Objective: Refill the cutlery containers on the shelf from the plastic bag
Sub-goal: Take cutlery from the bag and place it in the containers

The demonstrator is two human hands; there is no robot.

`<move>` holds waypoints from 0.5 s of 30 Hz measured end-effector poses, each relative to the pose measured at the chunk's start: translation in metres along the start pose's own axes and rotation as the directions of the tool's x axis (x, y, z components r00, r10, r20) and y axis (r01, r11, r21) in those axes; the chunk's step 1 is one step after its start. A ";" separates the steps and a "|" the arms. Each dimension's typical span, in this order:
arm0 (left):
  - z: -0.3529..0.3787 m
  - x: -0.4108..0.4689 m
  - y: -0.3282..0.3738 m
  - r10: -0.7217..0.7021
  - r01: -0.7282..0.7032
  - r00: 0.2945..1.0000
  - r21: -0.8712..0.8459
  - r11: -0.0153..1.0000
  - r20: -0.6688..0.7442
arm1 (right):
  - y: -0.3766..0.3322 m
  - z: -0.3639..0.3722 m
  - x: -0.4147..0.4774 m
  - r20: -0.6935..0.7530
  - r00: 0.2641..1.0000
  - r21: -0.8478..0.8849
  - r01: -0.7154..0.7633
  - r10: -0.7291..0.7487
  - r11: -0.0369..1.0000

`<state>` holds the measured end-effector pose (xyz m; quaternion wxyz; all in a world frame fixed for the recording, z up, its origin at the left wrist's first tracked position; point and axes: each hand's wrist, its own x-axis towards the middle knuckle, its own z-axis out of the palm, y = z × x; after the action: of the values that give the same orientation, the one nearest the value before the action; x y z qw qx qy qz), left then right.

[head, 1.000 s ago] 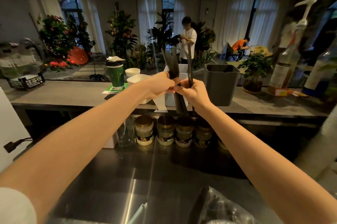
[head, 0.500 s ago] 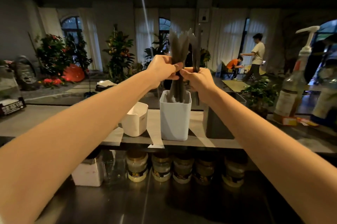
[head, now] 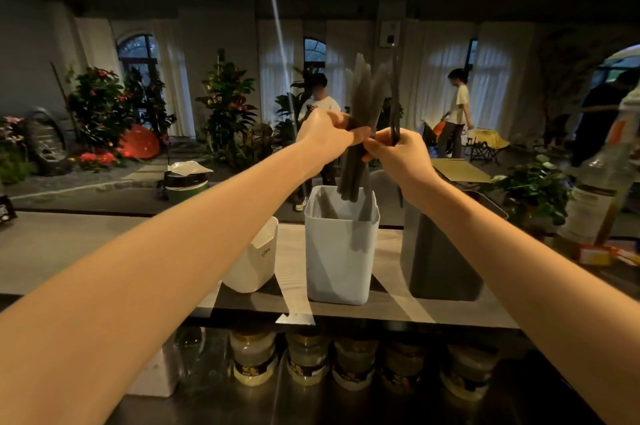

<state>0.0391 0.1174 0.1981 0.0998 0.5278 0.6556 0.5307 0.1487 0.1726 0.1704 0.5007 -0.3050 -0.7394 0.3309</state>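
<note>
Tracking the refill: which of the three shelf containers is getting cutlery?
The tall white middle container; the dark cutlery bundle dips into it, not its neighbours.

Dark wrapped cutlery bundle (head: pixel 360 134) upright, lower ends in white container (head: pixel 341 251).

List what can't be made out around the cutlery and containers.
- Head view: cutlery bundle in the left hand, too dark and blurred to tell its type.
- Thin dark piece in the right hand: same.
- Grey container: inside hidden by its wall and the right forearm.
- Plastic bag: outside the frame.
- Jars: labels too small.
</note>
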 end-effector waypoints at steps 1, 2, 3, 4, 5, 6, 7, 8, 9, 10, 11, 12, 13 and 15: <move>0.002 0.002 -0.004 -0.004 0.004 1.000 0.008 1.000 0.005 | 0.004 0.001 0.001 0.001 1.000 -0.017 0.011 -0.011 1.000; 0.003 0.004 -0.008 -0.010 0.010 1.000 0.013 1.000 0.001 | 0.008 0.003 0.002 0.002 1.000 -0.030 0.019 -0.019 0.999; 0.005 0.006 -0.012 -0.019 0.019 1.000 0.015 1.000 -0.007 | 0.010 0.004 0.003 0.007 1.000 -0.044 0.025 -0.025 0.999; 0.006 0.007 -0.014 -0.028 0.029 0.999 0.013 1.000 -0.017 | 0.012 0.005 0.003 0.011 0.999 -0.056 0.031 -0.030 0.998; 0.008 0.007 -0.016 -0.035 0.035 0.999 0.012 0.999 -0.022 | 0.013 0.007 0.004 0.014 0.999 -0.058 0.037 -0.036 0.998; 0.009 0.008 -0.019 -0.039 0.039 0.999 0.024 0.999 -0.020 | 0.014 0.008 0.005 0.016 0.999 -0.048 0.031 -0.030 0.998; 0.009 0.008 -0.021 -0.042 0.043 0.999 0.058 0.997 -0.012 | 0.015 0.009 0.006 0.026 1.000 -0.027 0.010 -0.009 1.000; 0.009 0.007 -0.024 -0.052 0.052 0.999 0.100 0.994 0.000 | 0.017 0.011 0.006 0.046 0.999 -0.007 -0.025 0.026 1.000; 0.009 0.006 -0.027 -0.069 0.067 0.998 0.131 0.989 0.012 | 0.018 0.013 0.006 0.073 0.995 0.005 -0.066 0.066 0.998; 0.009 0.005 -0.031 -0.096 0.091 0.995 0.146 0.985 0.028 | 0.020 0.015 0.006 0.095 0.990 0.002 -0.106 0.105 0.994; 0.009 0.005 -0.035 -0.132 0.124 0.990 0.152 0.981 0.046 | 0.023 0.018 0.006 0.116 0.983 -0.010 -0.144 0.144 0.990; 0.009 0.005 -0.039 -0.172 0.160 0.983 0.163 0.974 0.067 | 0.026 0.020 0.007 0.137 0.972 -0.033 -0.186 0.188 0.982; 0.010 0.004 -0.043 -0.212 0.193 0.973 0.191 0.963 0.088 | 0.029 0.022 0.008 0.159 0.959 -0.063 -0.226 0.233 0.972; 0.013 0.005 -0.051 -0.272 0.232 0.955 0.274 0.933 0.117 | 0.033 0.025 0.007 0.210 0.919 -0.161 -0.304 0.333 0.939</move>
<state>0.0161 0.1351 0.1535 0.1479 0.4869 0.7716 0.3817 0.1272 0.1929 0.1415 0.3292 -0.4112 -0.7529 0.3946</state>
